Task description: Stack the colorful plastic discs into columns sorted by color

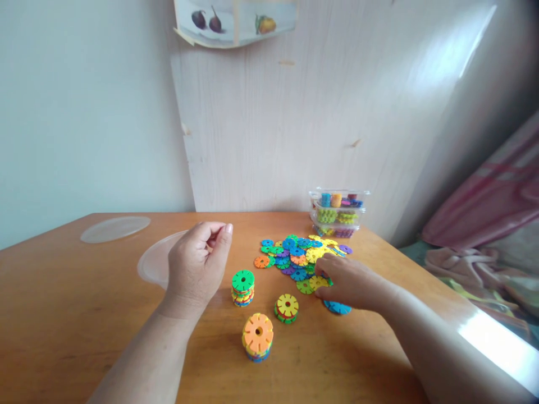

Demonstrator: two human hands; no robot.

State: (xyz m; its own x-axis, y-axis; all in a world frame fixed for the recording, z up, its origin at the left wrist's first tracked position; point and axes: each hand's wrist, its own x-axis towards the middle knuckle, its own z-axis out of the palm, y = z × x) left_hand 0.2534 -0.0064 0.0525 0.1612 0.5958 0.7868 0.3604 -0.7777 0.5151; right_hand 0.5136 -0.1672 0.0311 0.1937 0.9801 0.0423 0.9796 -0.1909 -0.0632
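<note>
My left hand (200, 258) is raised above the table, fingers curled and thumb against the index finger, with nothing visible in it. My right hand (349, 280) reaches over the near right side of a loose pile of notched plastic discs (297, 260). Its thumb and fingers are apart around a yellow disc (319, 283), thumb at the disc's near edge. Between my hands stand a stack topped by a green disc (243, 280), a lower stack topped by a yellow disc (287, 306), and a stack topped by an orange disc (257, 333). Blue discs (337, 307) lie partly under my right hand.
Clear plastic boxes (339, 213) holding coloured pieces are stacked at the back right of the wooden table (63, 314). Two translucent round lids (115, 229) lie at the left, one partly behind my left hand. Behind rises a wall panel (261, 134). Pink fabric (484, 191) hangs at the right.
</note>
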